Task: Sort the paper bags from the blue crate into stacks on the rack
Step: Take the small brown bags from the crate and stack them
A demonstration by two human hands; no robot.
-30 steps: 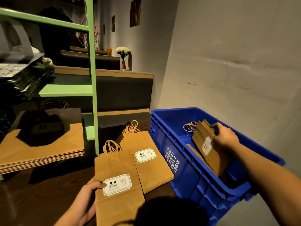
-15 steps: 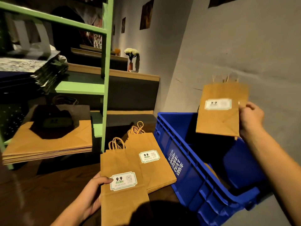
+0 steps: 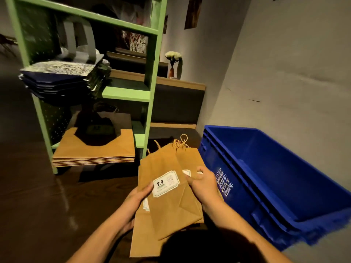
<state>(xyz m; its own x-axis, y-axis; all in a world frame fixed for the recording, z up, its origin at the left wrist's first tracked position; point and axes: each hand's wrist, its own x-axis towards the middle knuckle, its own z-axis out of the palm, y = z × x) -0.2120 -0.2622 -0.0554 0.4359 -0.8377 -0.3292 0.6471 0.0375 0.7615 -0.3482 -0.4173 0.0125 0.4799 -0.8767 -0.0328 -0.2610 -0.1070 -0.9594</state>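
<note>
Grip, left: left hand (image 3: 135, 204) is pinching two small kraft bags at their left edge, thumb lying on top beside the white label (image 3: 166, 184); its fingers are hiding underneath.
Grip, right: right hand (image 3: 206, 184) is curling its fingers round the right edge of the top bag (image 3: 171, 205).
Task thing: top bag is lying askew over the lower bag (image 3: 142, 242), both being held just above the bench (image 3: 47, 205).
Why held so: looks like both hands are squaring the top bag onto the one under it, labels facing up, so that same-size bags are going together.
Pile: small-bag pile (image 3: 190, 158) is lying on the bench just behind the hands, twine handles pointing away, partly covered by the right hand.
Rack: rack (image 3: 154, 92) is carrying a large kraft stack (image 3: 95, 150) low down, with a black bag (image 3: 98, 128) resting on it, and a dark patterned stack (image 3: 62, 76) one shelf up.
Crate: blue crate (image 3: 237, 196) is sitting just right of the hands; no bag is showing in the part in view.
Edges: green post and crate wall are flanking the pile closely.
Open room: bare bench is lying to the left of the hands.
</note>
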